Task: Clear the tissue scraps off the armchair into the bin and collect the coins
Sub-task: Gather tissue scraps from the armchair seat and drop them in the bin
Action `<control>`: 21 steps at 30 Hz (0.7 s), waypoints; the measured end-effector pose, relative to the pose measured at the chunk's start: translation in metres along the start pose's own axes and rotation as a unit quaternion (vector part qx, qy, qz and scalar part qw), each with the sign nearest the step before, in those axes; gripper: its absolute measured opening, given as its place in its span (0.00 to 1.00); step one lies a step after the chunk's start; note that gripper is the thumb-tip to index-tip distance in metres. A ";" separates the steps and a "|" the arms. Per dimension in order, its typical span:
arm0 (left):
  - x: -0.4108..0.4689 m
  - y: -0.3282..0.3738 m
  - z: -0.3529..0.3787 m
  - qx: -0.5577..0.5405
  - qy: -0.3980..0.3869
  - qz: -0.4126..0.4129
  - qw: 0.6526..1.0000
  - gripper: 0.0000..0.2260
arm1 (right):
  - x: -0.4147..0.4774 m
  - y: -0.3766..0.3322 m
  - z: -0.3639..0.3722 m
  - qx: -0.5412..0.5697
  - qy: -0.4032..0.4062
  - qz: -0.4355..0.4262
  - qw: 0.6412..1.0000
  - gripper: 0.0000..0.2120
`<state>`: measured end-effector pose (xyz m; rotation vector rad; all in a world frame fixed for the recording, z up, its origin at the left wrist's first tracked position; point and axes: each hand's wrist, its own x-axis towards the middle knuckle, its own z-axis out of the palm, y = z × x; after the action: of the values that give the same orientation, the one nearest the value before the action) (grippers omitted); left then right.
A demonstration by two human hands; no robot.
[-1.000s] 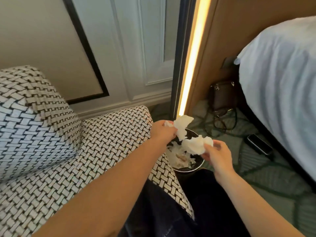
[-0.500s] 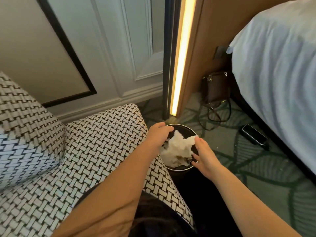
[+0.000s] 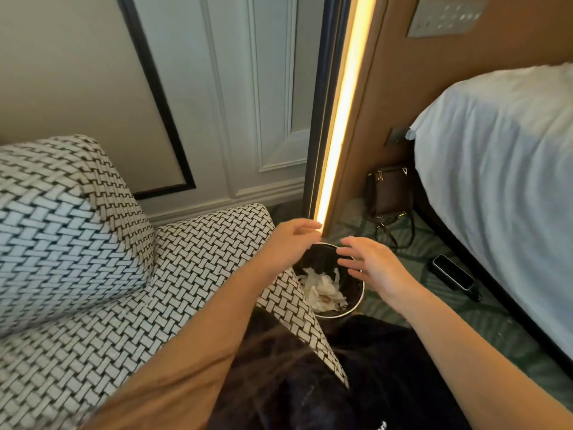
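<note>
Both hands are empty & over the bin (image 3: 356, 307). Left hand (image 3: 290, 243) is loose, fingers a bit curled, holding nothing. Right hand (image 3: 370, 263) is spread wide, nothing in it. The tissue scraps (image 3: 322, 288) lie inside the bin, which stands on the floor right by the front corner of the armchair (image 3: 198, 259). No coins show on the seat; can't tell where they are. The seat lies to the left of both hands, so the left hand is nearer & prob. best to reach back for what's left.
</note>
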<state>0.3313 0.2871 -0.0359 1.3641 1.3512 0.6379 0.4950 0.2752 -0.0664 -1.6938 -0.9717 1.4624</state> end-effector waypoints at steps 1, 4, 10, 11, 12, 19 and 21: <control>-0.011 0.001 -0.009 0.010 0.014 0.015 1.000 0.13 | -0.009 -0.008 0.004 -0.014 -0.003 -0.023 1.000 0.14; -0.044 0.001 -0.037 0.018 0.057 0.046 0.997 0.11 | -0.037 -0.032 0.021 -0.056 -0.026 -0.091 0.994 0.12; -0.128 -0.013 -0.099 0.005 0.159 0.077 0.984 0.10 | -0.103 -0.062 0.086 -0.109 -0.107 -0.203 0.967 0.04; -0.143 -0.019 -0.108 0.005 0.177 0.077 0.981 0.10 | -0.112 -0.062 0.098 -0.133 -0.119 -0.223 0.958 0.05; -0.159 -0.027 -0.116 0.009 0.199 0.074 0.977 0.10 | -0.122 -0.061 0.113 -0.158 -0.137 -0.243 0.947 0.05; -0.253 -0.103 -0.163 0.018 0.305 0.026 0.952 0.09 | -0.178 -0.037 0.205 -0.252 -0.298 -0.299 0.871 0.07; -0.275 -0.129 -0.170 0.009 0.342 0.001 0.940 0.10 | -0.183 -0.022 0.229 -0.283 -0.328 -0.290 0.853 0.08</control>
<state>0.0708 0.0567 -0.0215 1.1970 1.9001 1.1727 0.2503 0.1319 0.0109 -1.0370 -2.2432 1.4028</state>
